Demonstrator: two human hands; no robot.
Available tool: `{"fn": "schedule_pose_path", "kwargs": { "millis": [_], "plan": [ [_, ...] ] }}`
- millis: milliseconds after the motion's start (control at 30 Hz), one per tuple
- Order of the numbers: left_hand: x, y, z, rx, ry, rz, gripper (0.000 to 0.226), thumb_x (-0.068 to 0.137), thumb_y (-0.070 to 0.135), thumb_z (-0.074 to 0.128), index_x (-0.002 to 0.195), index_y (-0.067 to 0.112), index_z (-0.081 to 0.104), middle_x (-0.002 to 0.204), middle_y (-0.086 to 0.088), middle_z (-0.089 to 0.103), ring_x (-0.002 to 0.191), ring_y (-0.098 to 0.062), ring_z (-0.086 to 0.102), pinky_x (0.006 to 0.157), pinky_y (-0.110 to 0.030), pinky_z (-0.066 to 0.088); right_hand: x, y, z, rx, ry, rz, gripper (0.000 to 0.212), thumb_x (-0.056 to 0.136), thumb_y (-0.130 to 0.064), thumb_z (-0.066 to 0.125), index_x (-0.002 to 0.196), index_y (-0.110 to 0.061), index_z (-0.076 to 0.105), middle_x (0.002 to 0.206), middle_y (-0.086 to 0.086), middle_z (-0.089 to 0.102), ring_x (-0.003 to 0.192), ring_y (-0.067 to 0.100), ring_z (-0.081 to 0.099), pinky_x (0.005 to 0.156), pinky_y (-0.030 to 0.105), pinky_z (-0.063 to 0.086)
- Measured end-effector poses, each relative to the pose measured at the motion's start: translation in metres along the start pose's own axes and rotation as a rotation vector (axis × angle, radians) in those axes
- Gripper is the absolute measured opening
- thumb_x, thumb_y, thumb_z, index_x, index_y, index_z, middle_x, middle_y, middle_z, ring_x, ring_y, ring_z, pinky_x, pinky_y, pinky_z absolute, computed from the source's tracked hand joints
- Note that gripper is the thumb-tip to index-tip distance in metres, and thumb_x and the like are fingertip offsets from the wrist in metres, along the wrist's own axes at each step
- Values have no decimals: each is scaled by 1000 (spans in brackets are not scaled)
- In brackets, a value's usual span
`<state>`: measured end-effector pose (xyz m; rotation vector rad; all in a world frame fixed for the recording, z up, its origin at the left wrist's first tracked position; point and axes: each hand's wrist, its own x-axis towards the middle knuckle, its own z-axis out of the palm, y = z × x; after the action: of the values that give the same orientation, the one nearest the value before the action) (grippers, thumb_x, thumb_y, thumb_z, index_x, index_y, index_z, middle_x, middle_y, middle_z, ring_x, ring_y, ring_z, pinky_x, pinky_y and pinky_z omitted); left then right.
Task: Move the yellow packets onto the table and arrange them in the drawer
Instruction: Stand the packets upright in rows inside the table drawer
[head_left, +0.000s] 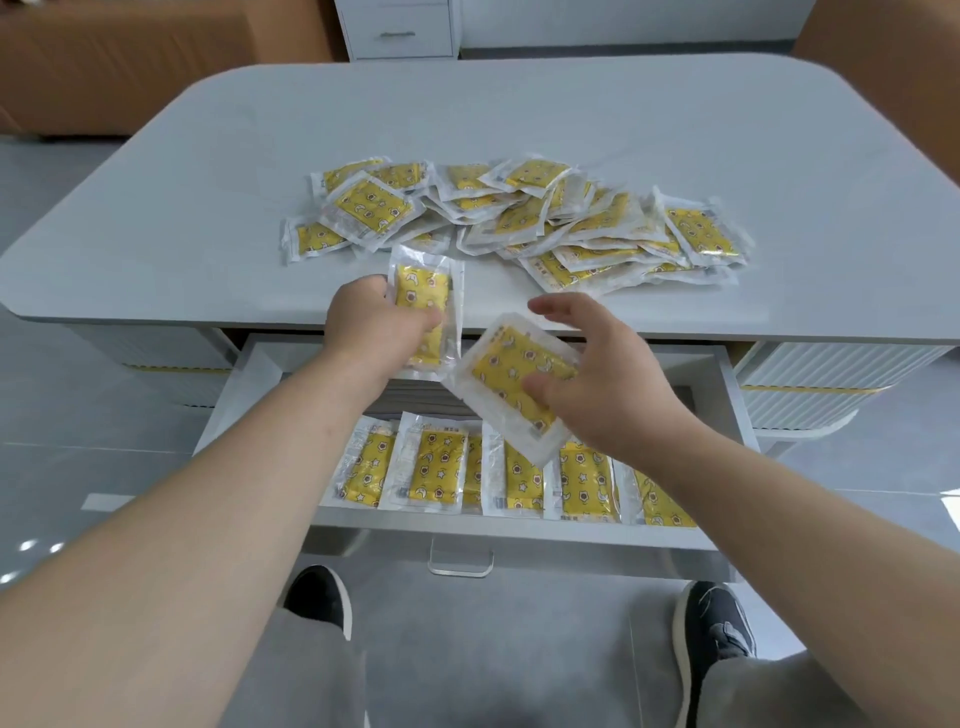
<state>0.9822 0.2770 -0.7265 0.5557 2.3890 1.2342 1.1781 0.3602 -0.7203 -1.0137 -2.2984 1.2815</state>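
Two yellow packets held at the open drawer (467, 535) — one to each grip.
The left grip (374, 322) curls round the upright packet (422, 296) at the near edge of the tabletop (208, 182). The right grip (597, 374) pinches the tilted packet (511, 374) between thumb and loosely spread fingers, over the drawer. A loose pile of packets (519, 218) lies further back on the tabletop — a row of packets (441, 467) lines the drawer's front, side by side.

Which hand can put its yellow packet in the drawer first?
The right hand, probably. Its tilted packet hangs over the open drawer, just above the row of packets. The left hand holds its upright packet farther back, by the table edge.
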Motion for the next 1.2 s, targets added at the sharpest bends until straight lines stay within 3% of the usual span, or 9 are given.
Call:
{"fn": "schedule_pose_path", "kwargs": {
  "millis": [100,200,300,367,533,667,833,967,1200],
  "plan": [
    [-3,1,-3,-48,-20,-9,34,86,33,77,87,4,59,82,-6,59,68,-18,54,62,-30,44,3,5,6,-138,-171,75,64,86,-4,69,140,-34,52,126,-9,59,93,5,63,57,11,52],
    [-3,-2,-10,-47,-10,0,43,86,33,78,106,-3,63,99,-16,69,85,-30,67,73,-38,55,6,9,17,-262,-257,205,63,83,0,59,139,-26,58,124,0,66,101,20,67,74,29,61],
    [-1,-5,-16,-38,-23,-5,29,90,28,75,101,3,65,94,-7,68,86,-24,66,69,-31,51,14,15,28,-309,-265,336,33,83,-3,58,108,-16,75,93,5,74,82,23,72,73,37,64],
    [-2,-6,-18,-47,-40,-15,24,90,26,75,103,7,67,99,-6,71,92,-23,69,74,-31,54,21,22,35,-258,-231,403,17,83,-7,64,94,-10,76,91,11,75,84,27,74,76,41,64],
    [2,-13,-30,-64,-53,-29,33,87,28,79,111,7,68,109,-7,72,95,-23,71,83,-37,57,40,36,59,-70,-169,517,16,81,-6,73,94,0,66,94,15,73,76,24,68,67,33,58],
    [5,-21,-39,-126,-94,-114,34,83,24,82,110,9,70,104,-4,75,93,-19,73,81,-35,59,41,42,77,18,-241,596,28,87,1,75,111,3,60,99,20,73,84,32,76,76,43,64],
    [7,-28,-53,-183,-266,-203,23,82,16,82,101,10,70,94,-1,77,84,-6,73,68,-21,53,40,57,93,-177,-314,571,20,89,-6,75,95,-5,56,81,17,75,63,26,70,76,42,64],
    [9,-33,-69,-181,-353,-259,31,82,13,80,110,7,68,98,-5,78,101,-20,72,96,-38,53,41,60,99,-391,-319,508,30,90,-14,69,111,-7,49,67,5,70,37,15,59,40,23,52],
    [14,-44,-88,-75,-473,-348,48,68,17,82,114,7,69,101,-6,78,110,-26,68,113,-52,38,45,56,101,-536,-379,396,29,87,-10,64,113,-7,51,85,4,61,63,15,57,46,24,44]
  ]
}}
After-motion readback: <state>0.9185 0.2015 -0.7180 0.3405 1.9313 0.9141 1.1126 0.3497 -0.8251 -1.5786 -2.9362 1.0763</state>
